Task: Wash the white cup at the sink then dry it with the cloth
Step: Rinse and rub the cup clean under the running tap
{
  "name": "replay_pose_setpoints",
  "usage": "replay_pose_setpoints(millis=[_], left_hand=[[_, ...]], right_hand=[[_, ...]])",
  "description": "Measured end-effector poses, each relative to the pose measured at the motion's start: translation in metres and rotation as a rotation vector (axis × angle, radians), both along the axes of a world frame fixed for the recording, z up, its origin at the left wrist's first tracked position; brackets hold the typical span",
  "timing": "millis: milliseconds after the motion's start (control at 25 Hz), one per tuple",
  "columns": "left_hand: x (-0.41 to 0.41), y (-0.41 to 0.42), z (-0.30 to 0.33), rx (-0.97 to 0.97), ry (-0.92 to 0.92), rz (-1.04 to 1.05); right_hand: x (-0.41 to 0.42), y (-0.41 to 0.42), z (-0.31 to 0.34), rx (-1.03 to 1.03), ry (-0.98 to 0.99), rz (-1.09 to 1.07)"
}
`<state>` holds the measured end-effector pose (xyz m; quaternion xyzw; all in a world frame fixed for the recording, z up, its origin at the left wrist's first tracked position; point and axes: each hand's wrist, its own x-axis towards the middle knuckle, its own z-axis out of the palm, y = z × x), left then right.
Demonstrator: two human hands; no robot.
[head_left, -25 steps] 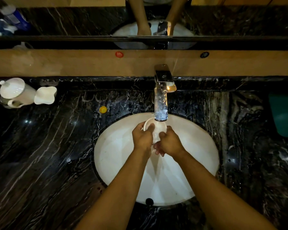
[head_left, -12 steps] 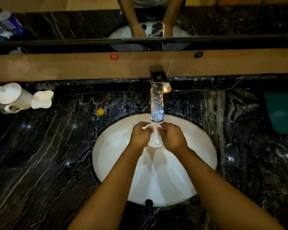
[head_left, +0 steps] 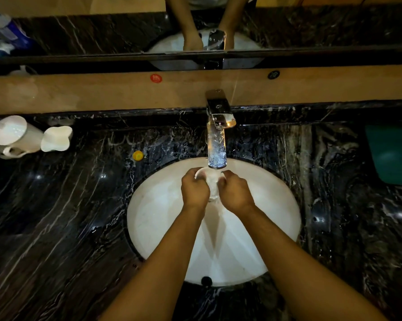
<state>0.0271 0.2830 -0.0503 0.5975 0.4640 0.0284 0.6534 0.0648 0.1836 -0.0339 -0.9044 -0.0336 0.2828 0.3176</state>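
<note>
The white cup (head_left: 211, 181) is held over the white oval sink (head_left: 158, 216), directly under the chrome faucet (head_left: 217, 140), and water runs over it. My left hand (head_left: 194, 190) grips its left side near the rim. My right hand (head_left: 235, 192) wraps its right side. Most of the cup is hidden between my fingers. A teal cloth (head_left: 393, 154) lies on the counter at the far right edge.
The sink is set in a dark marbled counter (head_left: 56, 216). A white kettle (head_left: 12, 137) and a white cup-like piece (head_left: 56, 139) stand at the back left. A small yellow item (head_left: 138, 155) lies left of the faucet. A mirror runs behind.
Both hands have closed in around the cup, covering more of it. One second ago its round rim showed above my left hand; now only a sliver shows under the water stream.
</note>
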Motion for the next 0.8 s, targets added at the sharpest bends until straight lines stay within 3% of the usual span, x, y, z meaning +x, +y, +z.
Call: replay_pose_setpoints(millis=[80, 160, 280, 480, 560, 680, 800], left_hand=[[0.003, -0.001, 0.002, -0.005, -0.012, 0.047], [0.005, -0.002, 0.003, -0.029, -0.037, 0.061], [0.001, 0.002, 0.003, -0.049, -0.025, 0.007], [-0.004, 0.013, -0.001, 0.035, 0.093, -0.164], [-0.003, 0.011, 0.001, 0.05, 0.093, -0.108], [-0.002, 0.001, 0.005, 0.005, 0.075, -0.031], [-0.008, 0.001, 0.004, -0.019, 0.078, -0.09]], right_hand=[[-0.004, 0.005, 0.0, 0.152, 0.104, -0.146], [-0.002, 0.004, -0.003, 0.191, 0.054, -0.245], [0.001, -0.003, -0.003, 0.148, -0.036, -0.199], [0.005, -0.012, -0.002, 0.15, -0.034, 0.076], [-0.001, -0.01, -0.004, 0.169, -0.08, -0.037], [-0.007, -0.006, -0.006, 0.037, -0.102, -0.299], [-0.008, -0.012, -0.008, 0.078, -0.065, -0.202]])
